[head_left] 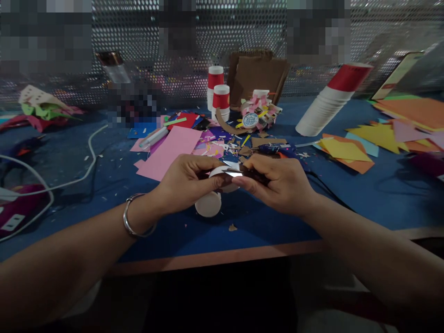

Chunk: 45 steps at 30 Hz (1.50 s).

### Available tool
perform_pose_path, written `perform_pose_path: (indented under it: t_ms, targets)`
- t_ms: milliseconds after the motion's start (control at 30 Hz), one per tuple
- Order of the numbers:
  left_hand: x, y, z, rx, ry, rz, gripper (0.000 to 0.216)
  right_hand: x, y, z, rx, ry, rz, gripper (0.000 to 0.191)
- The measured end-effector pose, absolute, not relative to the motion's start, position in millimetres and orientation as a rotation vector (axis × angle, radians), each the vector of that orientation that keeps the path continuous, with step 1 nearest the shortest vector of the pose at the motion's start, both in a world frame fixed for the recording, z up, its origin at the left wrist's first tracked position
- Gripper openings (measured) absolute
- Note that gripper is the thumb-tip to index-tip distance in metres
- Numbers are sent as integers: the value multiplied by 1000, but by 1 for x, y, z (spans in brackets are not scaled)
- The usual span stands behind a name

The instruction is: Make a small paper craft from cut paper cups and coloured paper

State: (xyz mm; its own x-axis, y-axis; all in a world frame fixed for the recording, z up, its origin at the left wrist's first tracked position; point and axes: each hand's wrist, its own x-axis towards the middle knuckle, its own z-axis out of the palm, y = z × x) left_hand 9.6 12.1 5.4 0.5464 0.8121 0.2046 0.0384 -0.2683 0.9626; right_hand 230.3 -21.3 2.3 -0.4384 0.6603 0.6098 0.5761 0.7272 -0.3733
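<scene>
My left hand [194,179] pinches a curved white paper piece [217,171] between thumb and fingers. My right hand [277,182] is closed around a pair of scissors [234,172], and their shiny blades meet the edge of the paper. The scissors' handles are mostly hidden in the fingers. Just below my left hand is a round white disc [208,204]; whether it joins the held piece I cannot tell. A small torn brown scrap [232,227] lies on the blue table near its front edge.
Behind my hands lie a pink sheet [173,150] and many paper scraps [229,147]. Red and white paper cups [221,104] stand farther back, beside a decorated cup [260,111]. A leaning cup stack [329,104] and coloured paper [347,150] are right; a white cable [92,152] is left.
</scene>
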Motion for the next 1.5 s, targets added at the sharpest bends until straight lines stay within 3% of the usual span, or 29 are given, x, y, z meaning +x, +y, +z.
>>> perform_pose_path:
  t_ms: [733,900,1500]
  targets:
    - [5,8,14,1834,765,868,13,230,-23,5,-917,-2152,191,43]
    - [3,15,12,1820,736,779,24,230,-19,1,-937,-2144,265,44]
    - [6,23,3,1508,717,710,30,232,-11,-2,-1063,-2038,669,60]
